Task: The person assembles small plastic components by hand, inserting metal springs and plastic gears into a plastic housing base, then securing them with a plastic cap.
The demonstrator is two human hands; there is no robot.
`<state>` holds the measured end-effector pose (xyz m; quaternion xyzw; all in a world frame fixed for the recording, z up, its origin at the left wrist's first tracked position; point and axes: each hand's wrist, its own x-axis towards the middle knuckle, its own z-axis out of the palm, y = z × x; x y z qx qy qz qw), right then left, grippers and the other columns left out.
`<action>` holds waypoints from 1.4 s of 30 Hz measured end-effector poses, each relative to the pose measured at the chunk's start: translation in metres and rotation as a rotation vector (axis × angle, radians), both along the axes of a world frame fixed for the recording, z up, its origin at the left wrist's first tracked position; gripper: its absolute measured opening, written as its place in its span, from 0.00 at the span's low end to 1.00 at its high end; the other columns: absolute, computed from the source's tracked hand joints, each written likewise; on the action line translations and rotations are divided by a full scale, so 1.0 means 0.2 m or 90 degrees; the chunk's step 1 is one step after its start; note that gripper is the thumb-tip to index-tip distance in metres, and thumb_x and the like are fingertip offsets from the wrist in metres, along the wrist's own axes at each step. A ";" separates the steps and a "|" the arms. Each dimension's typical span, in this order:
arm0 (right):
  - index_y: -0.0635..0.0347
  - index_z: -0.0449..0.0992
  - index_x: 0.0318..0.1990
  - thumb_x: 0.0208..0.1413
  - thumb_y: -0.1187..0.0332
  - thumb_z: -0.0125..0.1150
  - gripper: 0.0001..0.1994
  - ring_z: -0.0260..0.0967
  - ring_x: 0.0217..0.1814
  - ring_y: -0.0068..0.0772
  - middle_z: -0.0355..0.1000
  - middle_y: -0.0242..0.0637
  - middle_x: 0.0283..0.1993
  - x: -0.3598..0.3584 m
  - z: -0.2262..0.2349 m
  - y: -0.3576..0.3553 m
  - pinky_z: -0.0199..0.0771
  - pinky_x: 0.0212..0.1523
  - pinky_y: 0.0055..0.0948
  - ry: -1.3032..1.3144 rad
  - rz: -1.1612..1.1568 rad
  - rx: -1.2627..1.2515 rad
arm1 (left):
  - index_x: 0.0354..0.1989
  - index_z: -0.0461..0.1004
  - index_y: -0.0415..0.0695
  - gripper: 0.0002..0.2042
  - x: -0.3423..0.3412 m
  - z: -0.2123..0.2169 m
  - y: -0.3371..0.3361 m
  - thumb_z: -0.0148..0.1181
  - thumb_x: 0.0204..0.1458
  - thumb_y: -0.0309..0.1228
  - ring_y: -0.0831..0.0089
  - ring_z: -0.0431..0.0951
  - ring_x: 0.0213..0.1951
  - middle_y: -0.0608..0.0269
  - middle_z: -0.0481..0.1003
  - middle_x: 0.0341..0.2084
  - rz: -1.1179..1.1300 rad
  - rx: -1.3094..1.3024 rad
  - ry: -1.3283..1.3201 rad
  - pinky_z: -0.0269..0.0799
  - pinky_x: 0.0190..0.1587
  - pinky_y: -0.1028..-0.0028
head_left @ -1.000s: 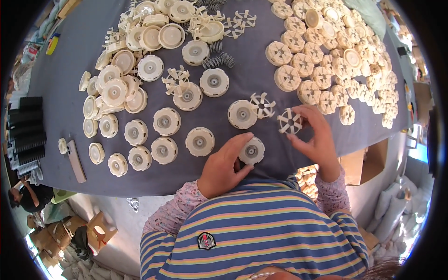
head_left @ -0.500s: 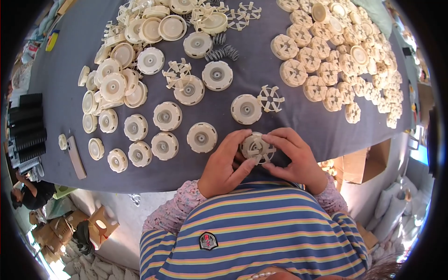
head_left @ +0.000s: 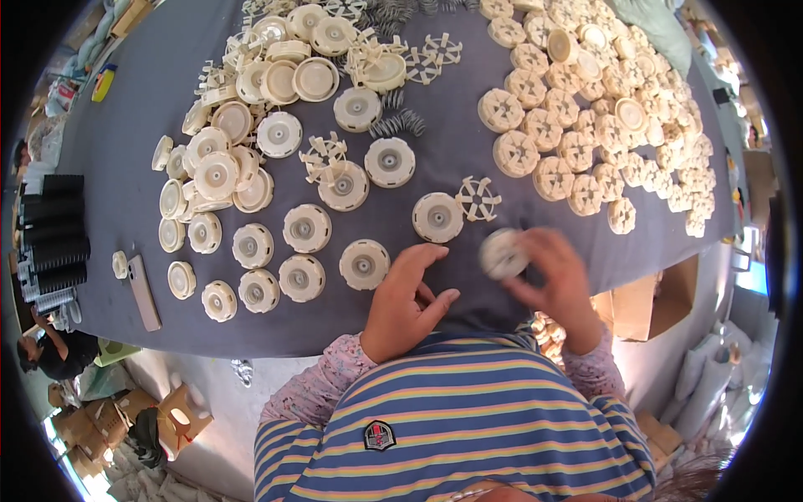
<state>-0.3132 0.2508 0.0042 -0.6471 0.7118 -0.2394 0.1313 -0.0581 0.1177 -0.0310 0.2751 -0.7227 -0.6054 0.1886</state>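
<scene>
My right hand [head_left: 552,272] grips a round cream plastic cap [head_left: 503,254] by its right side, just above the cloth; motion blurs both. My left hand [head_left: 407,293] holds nothing, its thumb and fingers apart, close to the table's near edge. Beyond it lies a cream disc [head_left: 437,217] with a recessed centre, and a spoked plastic ring [head_left: 478,199] sits against that disc. Another disc [head_left: 365,264] lies just left of my left hand. Further left, several like discs [head_left: 302,278] are spread in loose rows.
Many spoked caps [head_left: 553,178] cover the table's right side. Piled discs [head_left: 217,174] and dark coil springs [head_left: 397,124] lie at the back left and middle. A phone [head_left: 144,293] rests at the left edge. Below the right edge stands a cardboard box [head_left: 652,301]. Far left, a person [head_left: 63,356] shows.
My right hand has carried the cap away to the right, out of my left hand. The left hand has let go and its fingers have opened.
</scene>
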 end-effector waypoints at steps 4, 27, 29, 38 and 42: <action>0.58 0.78 0.62 0.49 0.66 0.79 0.30 0.73 0.63 0.52 0.71 0.50 0.64 -0.12 0.05 -0.05 0.77 0.62 0.44 0.018 -0.142 -0.059 | 0.66 0.68 0.39 0.31 -0.14 -0.01 -0.05 0.74 0.53 0.24 0.70 0.80 0.25 0.47 0.67 0.63 0.122 -0.232 -0.012 0.78 0.29 0.74; 0.58 0.71 0.68 0.52 0.65 0.77 0.35 0.75 0.58 0.52 0.68 0.47 0.62 0.04 0.06 -0.05 0.79 0.55 0.42 -0.145 -0.090 0.117 | 0.56 0.81 0.43 0.19 -0.07 -0.06 0.01 0.72 0.54 0.21 0.78 0.79 0.28 0.53 0.75 0.59 0.044 -0.155 0.017 0.76 0.31 0.78; 0.58 0.72 0.68 0.51 0.66 0.77 0.35 0.75 0.58 0.51 0.69 0.46 0.62 0.03 0.05 -0.05 0.79 0.55 0.40 -0.145 -0.040 0.111 | 0.56 0.81 0.43 0.19 -0.07 -0.06 0.01 0.73 0.54 0.21 0.78 0.79 0.28 0.53 0.75 0.59 0.045 -0.152 0.018 0.76 0.31 0.78; 0.60 0.76 0.63 0.48 0.73 0.78 0.32 0.78 0.48 0.40 0.72 0.42 0.57 0.07 0.08 -0.05 0.81 0.45 0.33 -0.244 -0.098 0.089 | 0.67 0.70 0.41 0.26 -0.01 0.00 0.01 0.67 0.59 0.22 0.72 0.85 0.39 0.50 0.69 0.65 0.003 0.078 0.014 0.82 0.36 0.77; 0.61 0.76 0.62 0.48 0.71 0.79 0.31 0.79 0.48 0.42 0.72 0.43 0.56 0.22 0.10 -0.08 0.83 0.45 0.35 -0.235 -0.034 0.057 | 0.70 0.65 0.39 0.24 0.00 0.00 0.03 0.60 0.66 0.24 0.68 0.85 0.42 0.50 0.64 0.67 0.011 0.215 0.059 0.84 0.38 0.75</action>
